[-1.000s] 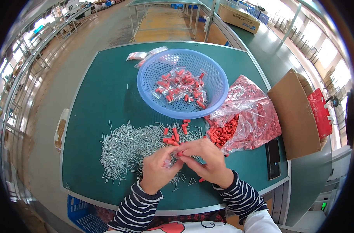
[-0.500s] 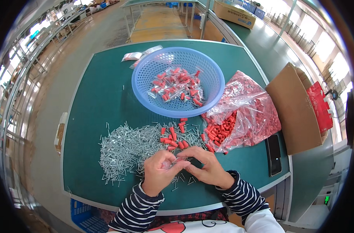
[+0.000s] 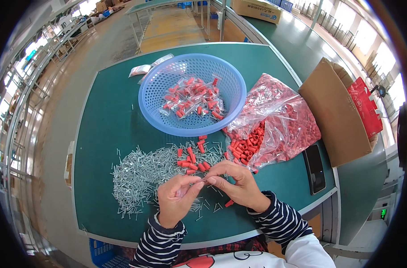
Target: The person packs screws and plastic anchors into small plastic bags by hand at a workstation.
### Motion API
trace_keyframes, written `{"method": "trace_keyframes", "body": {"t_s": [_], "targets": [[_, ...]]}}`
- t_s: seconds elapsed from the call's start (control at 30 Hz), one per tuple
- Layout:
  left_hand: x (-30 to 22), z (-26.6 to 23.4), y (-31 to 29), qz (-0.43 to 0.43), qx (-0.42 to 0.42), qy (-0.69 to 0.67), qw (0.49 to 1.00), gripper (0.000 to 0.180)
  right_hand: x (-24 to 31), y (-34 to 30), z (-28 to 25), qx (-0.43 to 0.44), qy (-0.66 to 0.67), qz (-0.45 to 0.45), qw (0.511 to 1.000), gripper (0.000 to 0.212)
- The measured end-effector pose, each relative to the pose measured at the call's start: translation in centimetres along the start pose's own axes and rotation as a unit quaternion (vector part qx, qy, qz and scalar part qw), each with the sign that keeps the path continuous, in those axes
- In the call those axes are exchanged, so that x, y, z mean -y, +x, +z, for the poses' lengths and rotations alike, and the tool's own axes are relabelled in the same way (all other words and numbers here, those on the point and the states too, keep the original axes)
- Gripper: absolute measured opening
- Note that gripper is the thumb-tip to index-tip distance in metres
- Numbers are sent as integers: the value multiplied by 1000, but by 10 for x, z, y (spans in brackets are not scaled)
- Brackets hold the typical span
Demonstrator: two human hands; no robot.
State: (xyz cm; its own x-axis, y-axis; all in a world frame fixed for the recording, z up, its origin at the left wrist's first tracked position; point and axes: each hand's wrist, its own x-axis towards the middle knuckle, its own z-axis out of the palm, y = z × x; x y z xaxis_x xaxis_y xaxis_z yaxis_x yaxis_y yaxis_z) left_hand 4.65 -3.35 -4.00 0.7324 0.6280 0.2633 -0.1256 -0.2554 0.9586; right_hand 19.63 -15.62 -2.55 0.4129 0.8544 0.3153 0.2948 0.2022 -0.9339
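My left hand and my right hand meet over the near part of the table, fingertips pinched together. Between them they grip a small clear plastic bag, seen nearly edge-on; what it contains is mostly hidden. Just beyond the fingers lie several red tapered plastic caps on a spread of thin silver screws or nails. That metal pile reaches left past my left hand. One loose red cap rests on the table below my right hand.
A blue perforated basket holds small filled bags. To its right lies a large clear bag of red caps, spilling open. A black phone and a cardboard box stand at the right edge. White packets lie behind the basket.
The whole view has shifted slightly. My fingertips have closed in along the small bag, which showed broader before. A loose red cap now shows below my right hand.
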Motion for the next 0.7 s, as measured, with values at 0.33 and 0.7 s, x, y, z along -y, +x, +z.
{"method": "trace_keyframes", "body": {"t_s": [0.33, 0.7], "targets": [[-6, 5, -1, -5, -10, -24, 1000, 10, 4, 0, 4, -8, -29, -21, 999, 7], [-5, 10, -3, -28, 14, 2, 1000, 16, 8, 5, -5, 67, -59, 5, 996, 8]]}}
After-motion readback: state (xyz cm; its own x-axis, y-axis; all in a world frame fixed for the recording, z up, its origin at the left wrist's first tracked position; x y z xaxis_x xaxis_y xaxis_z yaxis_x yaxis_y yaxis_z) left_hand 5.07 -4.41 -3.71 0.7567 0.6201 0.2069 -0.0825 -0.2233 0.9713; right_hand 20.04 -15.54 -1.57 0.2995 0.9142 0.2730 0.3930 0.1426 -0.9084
